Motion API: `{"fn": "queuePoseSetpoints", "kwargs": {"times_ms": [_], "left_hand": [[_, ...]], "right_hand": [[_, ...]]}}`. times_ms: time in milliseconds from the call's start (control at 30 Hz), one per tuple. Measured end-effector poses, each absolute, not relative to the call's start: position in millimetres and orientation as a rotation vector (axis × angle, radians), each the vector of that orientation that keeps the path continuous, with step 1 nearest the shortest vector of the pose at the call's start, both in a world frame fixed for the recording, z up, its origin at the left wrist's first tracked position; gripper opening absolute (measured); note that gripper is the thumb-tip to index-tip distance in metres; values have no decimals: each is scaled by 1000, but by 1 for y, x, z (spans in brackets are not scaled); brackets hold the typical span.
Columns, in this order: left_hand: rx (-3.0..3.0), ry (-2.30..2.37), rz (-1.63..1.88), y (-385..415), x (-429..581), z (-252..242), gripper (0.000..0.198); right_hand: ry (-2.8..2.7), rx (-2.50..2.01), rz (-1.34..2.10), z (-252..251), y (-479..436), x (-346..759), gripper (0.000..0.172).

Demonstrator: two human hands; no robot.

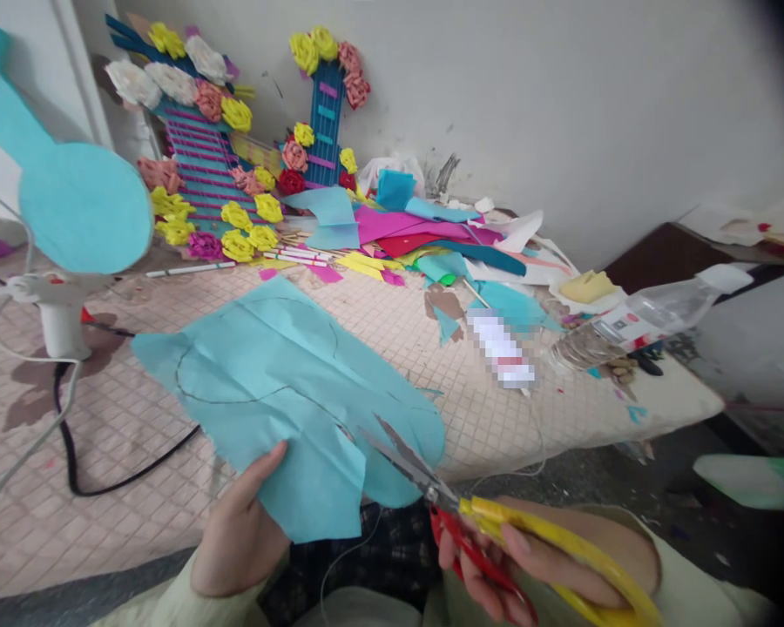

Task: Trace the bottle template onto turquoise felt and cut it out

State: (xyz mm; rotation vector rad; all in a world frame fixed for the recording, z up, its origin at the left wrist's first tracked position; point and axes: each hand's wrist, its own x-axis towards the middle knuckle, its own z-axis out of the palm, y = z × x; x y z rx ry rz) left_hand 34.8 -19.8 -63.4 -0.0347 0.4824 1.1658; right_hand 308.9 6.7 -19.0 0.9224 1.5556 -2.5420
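Note:
A blue sheet of paper (254, 348) with a dark curved outline drawn on it lies partly on the table and hangs over its front edge. My left hand (245, 514) grips the sheet's lower edge, thumb on top and the other fingers hidden beneath. In my right hand (516, 557) are scissors (444, 492) with one yellow and one red handle. Their blades are parted and point up and left, at a cut edge of the sheet beside the drawn line.
Table (137, 435) holds a glue gun (65, 322) with cables, a round blue cutout (84, 209), flower-covered paper decorations (202, 165), paper scraps (424, 231), a blurred phone (501, 348) and a tilted plastic bottle (646, 318). A wall stands behind.

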Motion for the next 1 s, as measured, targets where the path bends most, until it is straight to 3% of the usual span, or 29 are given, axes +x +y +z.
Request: {"fn": "queuePoseSetpoints", "kwargs": {"times_ms": [567, 1000], "left_hand": [[-171, 900, 1251, -19, 39, -55, 26], [-147, 880, 1190, -23, 43, -64, 24]], "right_hand": [[1449, 958, -2531, -39, 8, 281, 71], [1374, 993, -2739, -58, -3, 257, 64]]}}
